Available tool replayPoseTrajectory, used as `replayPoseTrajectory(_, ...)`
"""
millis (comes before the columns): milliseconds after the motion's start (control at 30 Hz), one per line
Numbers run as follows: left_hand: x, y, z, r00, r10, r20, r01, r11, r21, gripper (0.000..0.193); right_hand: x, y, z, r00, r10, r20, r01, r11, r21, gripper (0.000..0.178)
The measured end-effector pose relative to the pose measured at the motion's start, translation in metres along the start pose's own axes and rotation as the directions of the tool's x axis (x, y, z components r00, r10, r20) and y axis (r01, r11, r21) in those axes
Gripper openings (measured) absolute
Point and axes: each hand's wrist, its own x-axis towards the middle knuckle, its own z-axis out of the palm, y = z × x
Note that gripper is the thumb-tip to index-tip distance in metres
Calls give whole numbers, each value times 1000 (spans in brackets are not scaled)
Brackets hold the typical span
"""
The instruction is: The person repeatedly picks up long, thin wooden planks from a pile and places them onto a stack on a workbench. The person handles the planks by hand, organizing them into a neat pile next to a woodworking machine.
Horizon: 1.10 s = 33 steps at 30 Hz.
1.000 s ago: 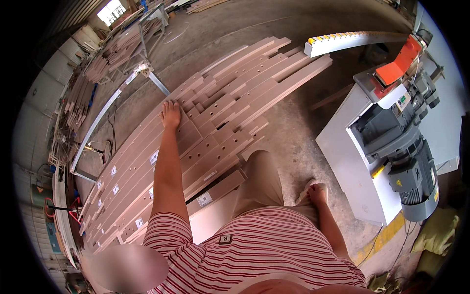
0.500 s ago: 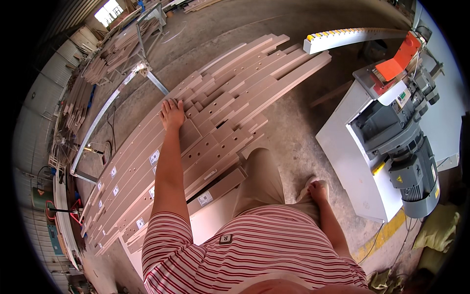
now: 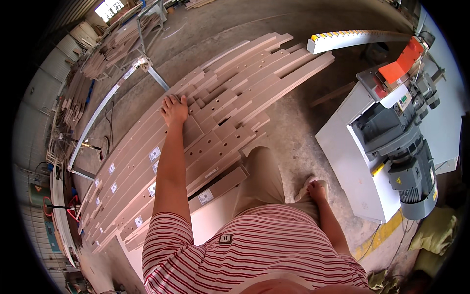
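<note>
Long brown boards (image 3: 205, 147) lie side by side in a wide layer in front of me and to my left. Many have round drilled holes, and several carry white printed labels (image 3: 154, 154). With my left arm stretched forward, my left hand (image 3: 175, 111) rests palm down on the boards near their far edge, fingers apart and gripping nothing. My right hand (image 3: 318, 189) lies on my right leg near the knee, with fingers loosely bent over the trouser cloth and no object visible in it.
At the right stands a white machine cabinet (image 3: 352, 161) with a grey motor (image 3: 413, 181) and an orange bracket (image 3: 402, 61). A white rail with yellow rollers (image 3: 360, 39) reaches toward the boards. Beyond them is a metal frame (image 3: 105, 105); more boards are stacked (image 3: 115, 46) at the far left.
The view has shifted slightly. My left hand has slid or lifted a little forward on the boards, its fingers somewhat more bent. My right hand stays on the leg.
</note>
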Motion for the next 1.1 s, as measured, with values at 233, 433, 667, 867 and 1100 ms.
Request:
replayPoseTrajectory(233, -5, 2, -8, 999, -24, 27, 24, 1000, -1, 71, 2, 0, 7, 1000, 0, 4, 0, 998, -61, 25)
replayPoseTrajectory(433, 14, -6, 14, 999, -1, 36, 0, 1000, 27, 70, 12, 13, 6, 996, 38, 77, -43, 997, 62, 27)
replayPoseTrajectory(667, 9, -5, 19, 999, -32, -22, 34, 994, 106, 74, 23, -112, -131, 982, -119, -149, 190, 623, 759, 21)
replayPoseTrajectory(867, 1, 2, 7, 998, 7, -56, -5, 999, 42, 69, 66, -180, -275, 867, 31, -498, 468, 299, 832, 33)
replayPoseTrajectory(1100, -7, -1, -1, 994, 13, -109, -10, 1000, 26, 61, 92, -213, -313, 939, 72, -335, 297, 316, 901, 26)
